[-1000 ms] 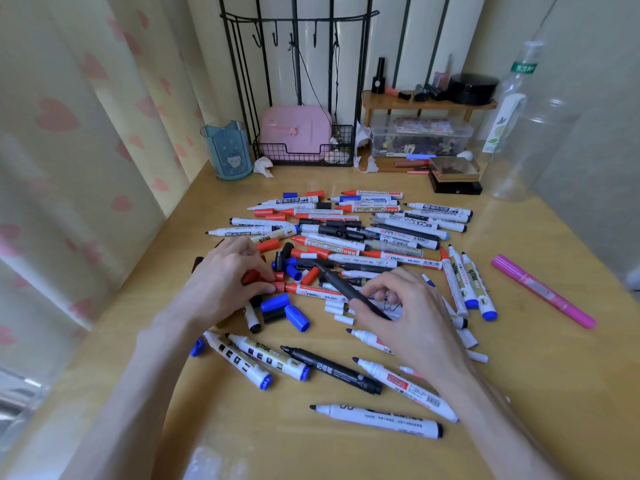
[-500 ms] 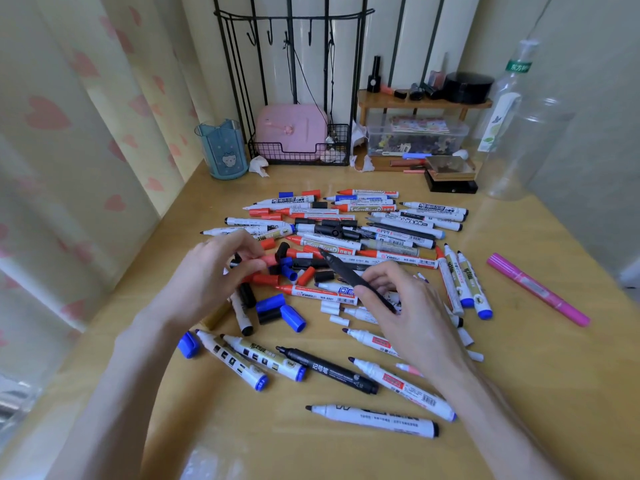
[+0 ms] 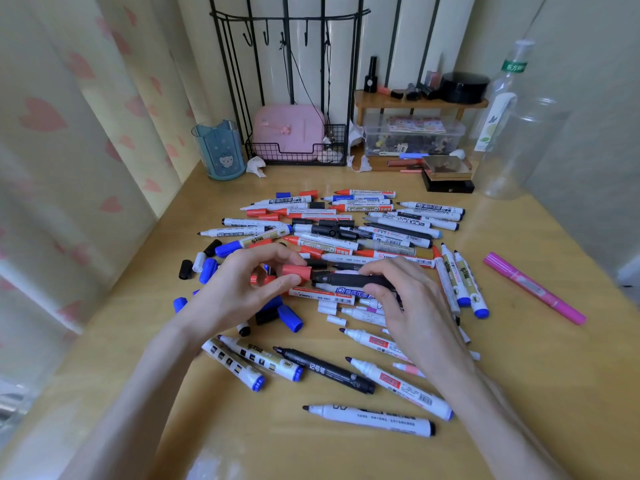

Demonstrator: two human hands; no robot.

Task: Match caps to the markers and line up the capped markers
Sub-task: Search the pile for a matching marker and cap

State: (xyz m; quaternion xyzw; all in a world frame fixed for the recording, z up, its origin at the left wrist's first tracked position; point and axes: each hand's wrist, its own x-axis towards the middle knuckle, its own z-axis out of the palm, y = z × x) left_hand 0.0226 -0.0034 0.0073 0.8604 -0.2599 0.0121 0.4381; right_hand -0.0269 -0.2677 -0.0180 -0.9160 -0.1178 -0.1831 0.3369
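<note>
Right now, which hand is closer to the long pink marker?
Right. The right hand is left of the long pink marker; the left hand is farther left, beyond the right hand.

Far beyond the hands point(image 3: 242, 292), along the table point(image 3: 540, 382) edge: blue cat cup point(image 3: 219, 152) leftward, pink case point(image 3: 289, 131) in wire rack point(image 3: 298, 160), wooden shelf point(image 3: 419, 102), clear bottle point(image 3: 519, 157) rightward.
</note>
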